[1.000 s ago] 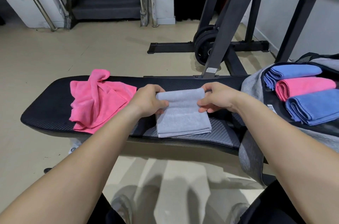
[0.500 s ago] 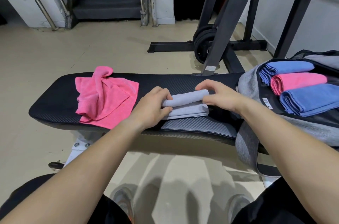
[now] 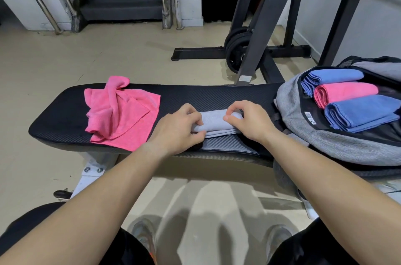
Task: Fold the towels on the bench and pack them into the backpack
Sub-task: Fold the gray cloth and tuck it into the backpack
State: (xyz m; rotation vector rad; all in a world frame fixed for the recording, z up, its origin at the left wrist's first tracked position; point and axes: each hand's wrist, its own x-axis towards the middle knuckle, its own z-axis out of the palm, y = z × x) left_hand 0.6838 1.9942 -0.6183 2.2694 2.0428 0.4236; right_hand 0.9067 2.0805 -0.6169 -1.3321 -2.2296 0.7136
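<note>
I read bright, even light from above. Soft overlapping shadows fall on the near floor (image 3: 208, 210). The shoes (image 3: 143, 236) at the near edge are blurred. Wide-angle distortion bows the edges.

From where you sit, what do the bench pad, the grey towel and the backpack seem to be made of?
The bench pad looks like black vinyl or faux leather: fine diagonal weave-like embossing, slight sheen. The grey towel seems soft matte microfibre, lying in limp folded layers. The backpack shell looks like heathered grey woven fabric, matte; the fibre is unclear.
</note>
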